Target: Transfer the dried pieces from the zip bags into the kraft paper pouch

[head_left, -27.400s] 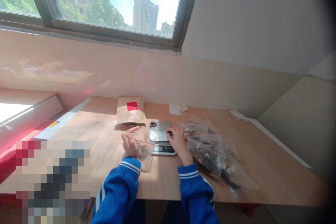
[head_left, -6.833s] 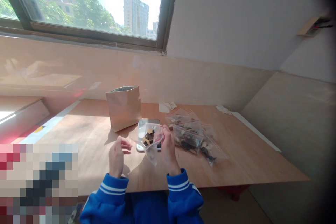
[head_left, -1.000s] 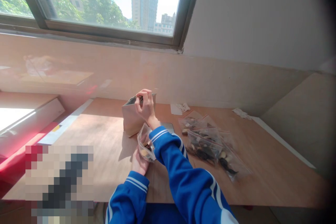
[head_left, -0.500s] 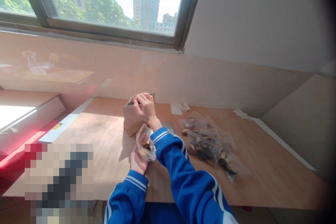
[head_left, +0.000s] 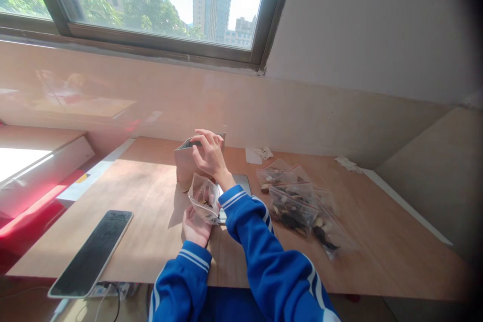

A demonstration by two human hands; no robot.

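Observation:
My left hand (head_left: pixel 195 228) rests on the wooden table (head_left: pixel 151 221) and grips a small clear zip bag (head_left: pixel 204 197) with a few dark and pale pieces inside, held upright. My right hand (head_left: pixel 209 153) reaches across to the open top of an upright brown paper pouch (head_left: pixel 185 165), fingers curled over its rim; whether they hold anything is hidden. A silver kitchen scale (head_left: pixel 241 181) lies behind my right sleeve, mostly covered.
Several filled clear zip bags (head_left: pixel 298 206) lie in a heap to the right of the scale. A dark phone or tablet (head_left: pixel 92 252) lies at the table's front left edge with cables below it. Crumpled paper scraps (head_left: pixel 260 153) sit near the back wall.
My right hand has shifted slightly at the pouch's mouth, and my left hand has raised the small bag a little. The view has tilted, and the dark phone or tablet shows at the front left.

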